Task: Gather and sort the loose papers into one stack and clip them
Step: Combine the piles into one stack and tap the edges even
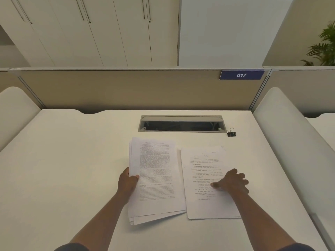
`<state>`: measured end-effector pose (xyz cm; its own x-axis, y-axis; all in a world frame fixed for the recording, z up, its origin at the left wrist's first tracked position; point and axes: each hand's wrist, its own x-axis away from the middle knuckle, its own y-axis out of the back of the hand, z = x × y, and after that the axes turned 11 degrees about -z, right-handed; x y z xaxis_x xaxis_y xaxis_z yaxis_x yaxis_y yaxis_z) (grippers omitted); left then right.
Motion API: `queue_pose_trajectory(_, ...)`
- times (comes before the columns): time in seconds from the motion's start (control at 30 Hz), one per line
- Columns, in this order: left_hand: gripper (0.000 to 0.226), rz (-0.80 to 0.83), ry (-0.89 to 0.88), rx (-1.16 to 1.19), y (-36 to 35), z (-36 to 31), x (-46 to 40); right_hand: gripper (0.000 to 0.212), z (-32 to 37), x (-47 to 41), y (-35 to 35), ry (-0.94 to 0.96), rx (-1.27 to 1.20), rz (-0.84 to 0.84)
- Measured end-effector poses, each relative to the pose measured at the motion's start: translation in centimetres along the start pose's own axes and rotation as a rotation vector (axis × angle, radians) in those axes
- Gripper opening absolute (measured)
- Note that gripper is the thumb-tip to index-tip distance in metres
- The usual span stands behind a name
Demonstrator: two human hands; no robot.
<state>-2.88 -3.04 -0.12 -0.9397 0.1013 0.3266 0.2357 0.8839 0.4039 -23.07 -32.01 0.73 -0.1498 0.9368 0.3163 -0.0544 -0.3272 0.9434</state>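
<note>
Two lots of paper lie mid-worktop (72, 160): the left hand (127, 180) grips the left edge of a loose stack (155, 178), thumb on top, while the right hand (232, 182) rests spread, seemingly pressing, on a single sheet (204, 163) beside it. A binder clip (231, 132) stands near the far right corner.

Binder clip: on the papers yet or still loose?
Loose. The clip sits on the desk beside the cable tray, apart from both paper piles.
</note>
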Motion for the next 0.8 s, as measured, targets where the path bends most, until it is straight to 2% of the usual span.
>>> queue_pose_trajectory(0.13,0.024,-0.015,0.019,-0.002,0.1,0.3,-0.2,0.112,-0.3,-0.1,-0.7,-0.018,0.011,0.02)
queue_pose_trajectory(0.23,0.023,-0.029,0.032,-0.014,0.5,0.5,-0.4,0.111,-0.3,-0.2,-1.0,-0.019,-0.009,0.032)
queue_pose_trajectory(0.4,0.024,-0.047,0.046,-0.01,1.4,0.8,-0.6,0.09,-0.5,0.4,-1.5,0.012,-0.091,-0.015)
queue_pose_trajectory(0.5,0.023,-0.048,0.043,-0.008,1.8,0.9,-0.5,0.06,-0.8,0.8,-1.1,0.118,-0.252,-0.065)
queue_pose_trajectory(0.57,0.023,-0.048,0.039,-0.01,2.0,0.8,-0.3,0.046,-1.1,1.1,-0.6,0.175,-0.276,-0.07)
queue_pose_trajectory(0.67,0.023,-0.04,0.032,-0.016,2.3,0.8,-0.2,0.037,-1.5,1.6,0.3,0.258,-0.309,-0.071)
queue_pose_trajectory(0.8,0.026,-0.03,0.029,-0.015,2.7,0.7,0.1,0.037,-2.1,2.1,1.8,0.329,-0.452,-0.085)
